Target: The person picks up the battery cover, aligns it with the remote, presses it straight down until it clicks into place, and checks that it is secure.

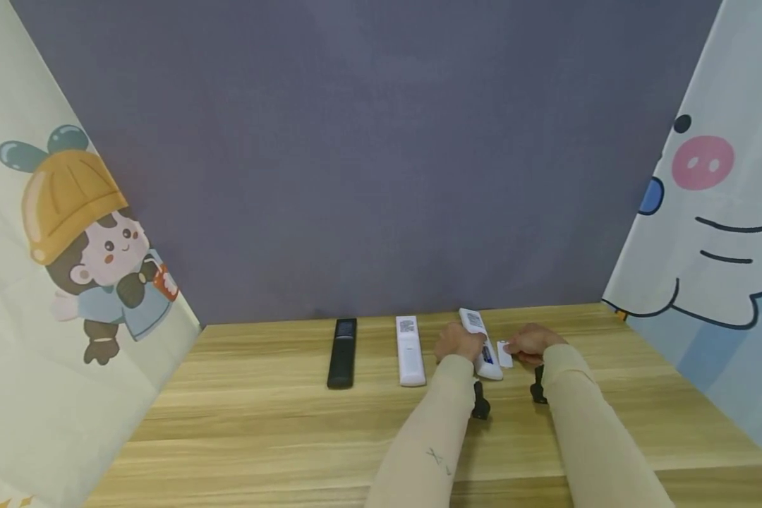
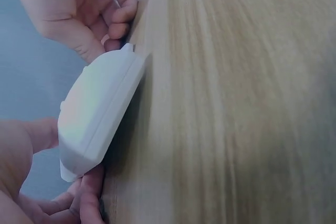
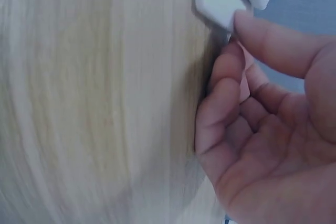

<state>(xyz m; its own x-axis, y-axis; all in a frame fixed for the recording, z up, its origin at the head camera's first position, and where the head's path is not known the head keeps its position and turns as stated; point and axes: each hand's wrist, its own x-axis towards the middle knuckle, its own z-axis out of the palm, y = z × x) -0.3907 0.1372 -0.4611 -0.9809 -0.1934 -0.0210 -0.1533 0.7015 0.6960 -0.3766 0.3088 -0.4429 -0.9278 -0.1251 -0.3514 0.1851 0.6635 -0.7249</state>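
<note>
While both hands work at the far right of the wooden table (image 1: 260, 423), the white remote (image 1: 482, 346) lies there face down with its battery bay open

Left hand (image 1: 458, 343) grips the white remote by its side, fingers curled round the body; left wrist view shows the same, remote flat on the wood. Right hand (image 1: 532, 343) pinches the small white battery cover (image 1: 504, 353) between thumb and fingertips, just beside the remote and touching the table. Second white remote (image 1: 410, 351) and black remote (image 1: 343, 352) lie side by side to the left, apart from each other, near the grey backdrop (image 1: 368, 155)
</note>
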